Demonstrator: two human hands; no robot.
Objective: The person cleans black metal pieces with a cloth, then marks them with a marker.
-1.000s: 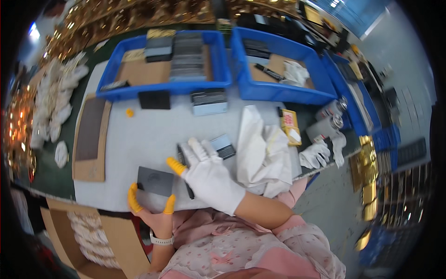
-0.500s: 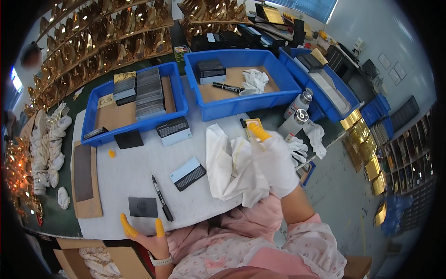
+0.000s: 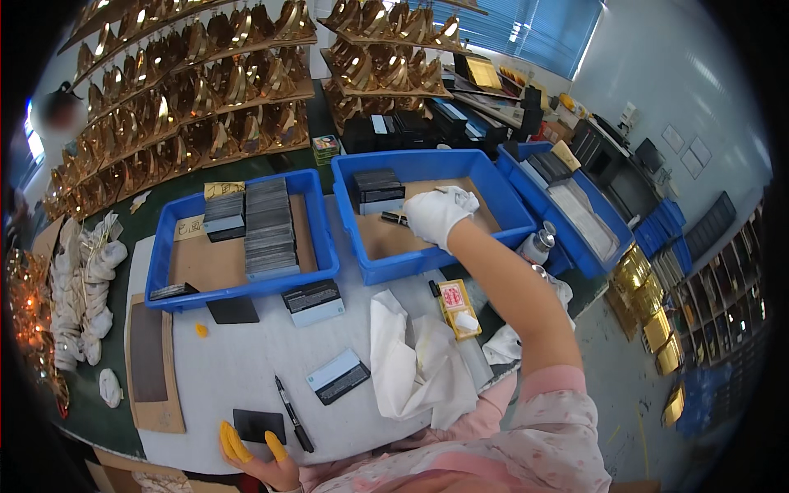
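My left hand [image 3: 261,462], with yellow finger cots on its fingertips, is at the table's near edge. Its fingers are spread at the lower edge of a dark card [image 3: 259,426], the thumb tip overlapping it. My right hand [image 3: 440,218], in a white glove, reaches into the middle blue bin [image 3: 444,261]. It lies over a black marker [image 3: 394,218] and a loose white glove [image 3: 462,198], covering part of both. Its fingertips are hidden, so a grip cannot be made out. A black pen [image 3: 293,415] lies right of the dark card.
A left blue bin [image 3: 325,275] holds stacked dark cards; another blue bin [image 3: 567,244] stands at right. White cloth [image 3: 415,361], a card stack [image 3: 339,376], a small yellow box [image 3: 457,308] and a metal-topped bottle [image 3: 538,242] are near my right arm. Gold-coloured pieces line the shelves [image 3: 205,123] behind.
My right hand has moved from above the small yellow box, forward and left into the middle bin. My left fingers have come onto the dark card's edge. The whole view has tilted upward.
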